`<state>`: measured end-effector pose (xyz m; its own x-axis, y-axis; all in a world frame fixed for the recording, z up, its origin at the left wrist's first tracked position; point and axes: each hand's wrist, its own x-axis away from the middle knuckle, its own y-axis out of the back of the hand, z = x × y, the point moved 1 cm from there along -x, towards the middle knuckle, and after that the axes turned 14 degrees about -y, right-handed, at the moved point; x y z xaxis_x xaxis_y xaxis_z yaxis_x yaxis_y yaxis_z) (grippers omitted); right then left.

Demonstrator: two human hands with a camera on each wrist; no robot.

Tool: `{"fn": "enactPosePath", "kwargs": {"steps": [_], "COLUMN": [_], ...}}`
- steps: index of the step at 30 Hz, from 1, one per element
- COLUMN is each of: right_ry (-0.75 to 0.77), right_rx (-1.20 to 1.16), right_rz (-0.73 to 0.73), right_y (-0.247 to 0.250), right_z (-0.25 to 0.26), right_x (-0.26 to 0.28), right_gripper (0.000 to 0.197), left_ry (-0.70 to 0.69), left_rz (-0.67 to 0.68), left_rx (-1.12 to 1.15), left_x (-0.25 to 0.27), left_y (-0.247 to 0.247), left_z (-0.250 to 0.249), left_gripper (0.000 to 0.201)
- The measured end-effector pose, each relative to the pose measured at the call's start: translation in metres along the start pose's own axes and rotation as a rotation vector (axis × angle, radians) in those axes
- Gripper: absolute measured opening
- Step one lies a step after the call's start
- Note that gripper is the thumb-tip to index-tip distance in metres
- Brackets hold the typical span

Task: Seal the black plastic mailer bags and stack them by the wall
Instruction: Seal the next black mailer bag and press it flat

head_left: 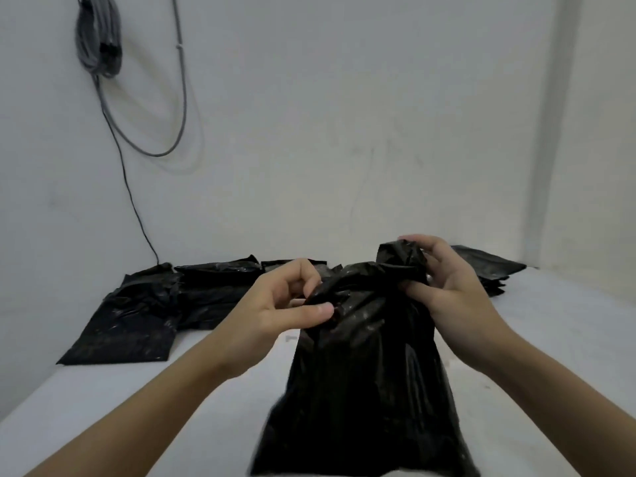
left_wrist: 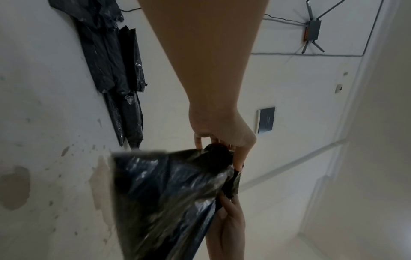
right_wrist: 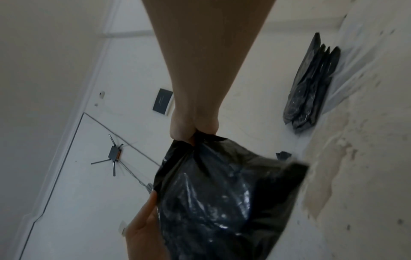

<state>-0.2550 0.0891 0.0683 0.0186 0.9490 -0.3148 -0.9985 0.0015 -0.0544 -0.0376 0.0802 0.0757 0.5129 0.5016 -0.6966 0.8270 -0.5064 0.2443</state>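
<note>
Fingers (head_left: 311, 294) of both hands are curling round the gathered top of a black mailer bag (head_left: 361, 373), which is standing upright on a white table (head_left: 103, 407) in front of the person. Behind it a pale wall (head_left: 344, 115) is filling the background. A spread of flat black bags (head_left: 165, 304) is lying along the wall at the far left, and a smaller stack of bags (head_left: 488, 266) is sitting by the wall at the far right. The left hand (head_left: 275, 311) is pinching the bag's left top corner between thumb and forefinger, while the right hand (head_left: 447, 280) is gripping the bunched right corner. A coil of grey cable (head_left: 99, 43) is hanging on the wall.
</note>
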Motion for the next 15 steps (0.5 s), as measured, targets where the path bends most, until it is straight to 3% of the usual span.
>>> {"fn": "enactPosePath", "kwargs": {"steps": [6,9,12,15], "right_ry": [0.111,0.108,0.109,0.108], "right_rx": [0.069,0.134,0.192,0.196], "right_rz": [0.059,0.171,0.240,0.244], "right_y": [0.036,0.045,0.047,0.049], "right_z": [0.023,0.029,0.032,0.034], "right_x": [0.021,0.028,0.032,0.031], "right_gripper": [0.062,0.047,0.033,0.024], "left_ry": [-0.036,-0.077,-0.139,-0.117], "left_rz": [0.015,0.009,0.121,0.174], "left_rx": [-0.220,-0.458,-0.684,-0.574], "left_x": [-0.004,-0.007,-0.010,-0.011], "left_y": [-0.007,-0.007,-0.007,-0.005], "left_z": [-0.003,-0.010,-0.019,-0.024], "left_gripper": [0.037,0.053,0.056,0.048]}}
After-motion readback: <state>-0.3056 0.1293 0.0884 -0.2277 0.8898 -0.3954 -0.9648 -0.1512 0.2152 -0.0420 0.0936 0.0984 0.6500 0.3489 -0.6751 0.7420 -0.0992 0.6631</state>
